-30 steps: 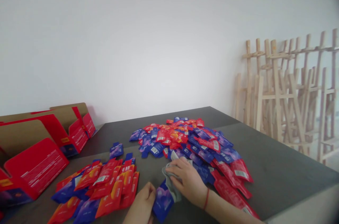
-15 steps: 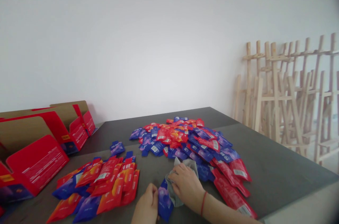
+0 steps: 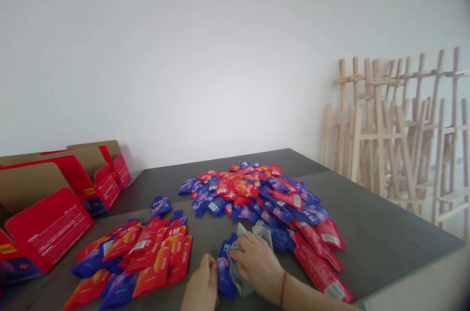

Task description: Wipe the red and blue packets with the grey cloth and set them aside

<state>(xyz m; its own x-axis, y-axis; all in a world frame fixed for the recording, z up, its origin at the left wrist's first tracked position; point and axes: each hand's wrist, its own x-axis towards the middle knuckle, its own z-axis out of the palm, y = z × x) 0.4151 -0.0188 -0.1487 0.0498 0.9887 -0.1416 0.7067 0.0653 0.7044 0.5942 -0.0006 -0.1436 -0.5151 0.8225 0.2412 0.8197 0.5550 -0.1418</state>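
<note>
My right hand (image 3: 257,264) presses a crumpled grey cloth (image 3: 253,242) down onto a blue sachet (image 3: 223,272) lying on the dark table (image 3: 385,232); its fingers are curled over the cloth. A red string circles that wrist. My left hand (image 3: 200,286) sits at the bottom edge with fingers bent, its fingertips pinning the blue sachet's left edge. Just left of my hands lies a spread of red and blue sachets (image 3: 147,257). Behind my hands is a larger heap of mixed sachets (image 3: 264,198).
Open red cardboard display boxes (image 3: 47,223) stand in a row at the table's left. Wooden easel frames (image 3: 400,130) lean against the white wall on the right. The table's right edge runs diagonally near the lower right corner.
My right hand with the cloth has slid slightly left and toward me over the blue sachet. My left hand stayed on the sachet's edge.
</note>
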